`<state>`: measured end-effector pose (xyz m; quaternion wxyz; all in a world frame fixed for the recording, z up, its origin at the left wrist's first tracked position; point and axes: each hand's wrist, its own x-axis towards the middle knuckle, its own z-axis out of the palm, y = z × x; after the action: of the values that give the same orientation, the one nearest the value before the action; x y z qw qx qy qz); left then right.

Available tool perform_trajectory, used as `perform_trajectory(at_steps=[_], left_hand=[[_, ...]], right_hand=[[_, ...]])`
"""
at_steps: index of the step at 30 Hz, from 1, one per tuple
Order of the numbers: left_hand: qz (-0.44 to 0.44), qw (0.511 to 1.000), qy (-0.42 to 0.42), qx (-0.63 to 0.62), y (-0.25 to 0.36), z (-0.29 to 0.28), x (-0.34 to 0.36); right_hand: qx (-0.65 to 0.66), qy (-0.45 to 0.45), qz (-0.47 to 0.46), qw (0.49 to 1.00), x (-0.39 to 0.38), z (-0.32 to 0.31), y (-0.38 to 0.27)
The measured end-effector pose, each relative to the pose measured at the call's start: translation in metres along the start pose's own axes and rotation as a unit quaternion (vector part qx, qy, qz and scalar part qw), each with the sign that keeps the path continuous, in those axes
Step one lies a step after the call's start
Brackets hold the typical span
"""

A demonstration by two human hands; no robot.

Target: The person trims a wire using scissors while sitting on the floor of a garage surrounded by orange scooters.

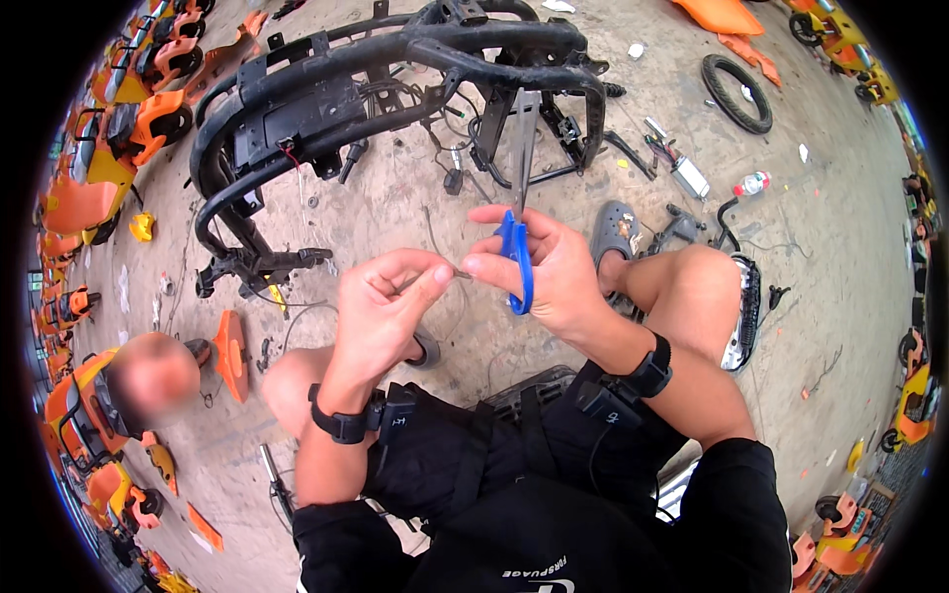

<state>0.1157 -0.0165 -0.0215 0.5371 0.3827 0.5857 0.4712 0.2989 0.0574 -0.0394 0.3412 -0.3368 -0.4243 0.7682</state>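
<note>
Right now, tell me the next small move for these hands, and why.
Probably hold the thin dark strand in the left hand, ease the right hand back slightly and turn the scissors toward it. Both hands' fingertips crowd the strand, while the scissors' blades point away from it.

Mid-frame, the thin piece (462,275) between left hand (384,298) and right hand (556,273) is too small to identify; lower left, a round patch (158,374) blurred; upper right, an orange panel (722,15) cut off

A black tire (757,126) lies near a bottle (752,184).
</note>
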Motion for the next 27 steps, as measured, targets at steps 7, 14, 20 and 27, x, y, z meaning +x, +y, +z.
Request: perform_trajectory(at_steps=[7,14,20,27], left_hand=[[0.031,0.999,0.017,-0.006,0.002,-0.002,-0.001],[0.103,0.989,0.109,0.007,0.001,-0.001,-0.003],[0.151,0.978,0.14,0.036,-0.003,-0.002,-0.005],[0.167,0.973,0.151,0.059,-0.003,0.002,-0.005]], right_hand=[[-0.018,0.02,-0.04,0.999,0.005,-0.003,-0.008],[-0.522,0.064,-0.277,0.804,0.005,-0.028,-0.03],[-0.596,0.032,-0.326,0.733,-0.003,-0.02,-0.03],[-0.601,0.038,-0.379,0.703,-0.001,-0.018,-0.025]])
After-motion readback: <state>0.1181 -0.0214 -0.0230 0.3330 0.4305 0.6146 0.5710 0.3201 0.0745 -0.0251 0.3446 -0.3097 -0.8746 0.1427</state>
